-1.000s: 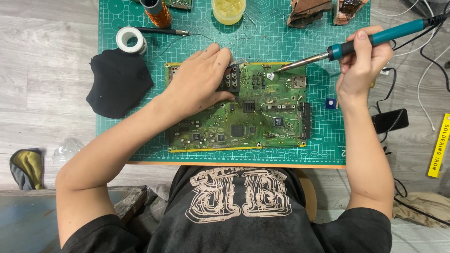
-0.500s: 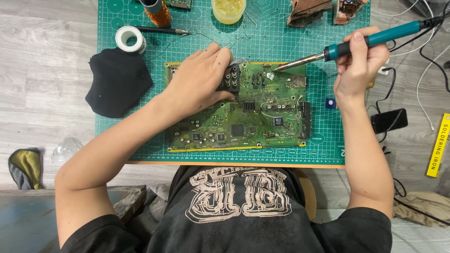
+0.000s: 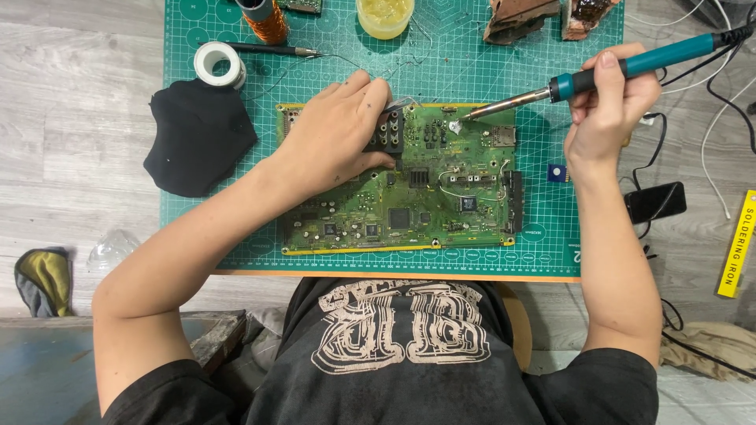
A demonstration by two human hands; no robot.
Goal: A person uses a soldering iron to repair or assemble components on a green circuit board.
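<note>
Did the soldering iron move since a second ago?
Barely. The soldering iron in the right hand keeps its tip at the same spot on the circuit board; only the handle shifted slightly.

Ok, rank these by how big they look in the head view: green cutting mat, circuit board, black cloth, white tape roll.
1. green cutting mat
2. circuit board
3. black cloth
4. white tape roll

All lie flat at similar distance, so the order seems safe.
</note>
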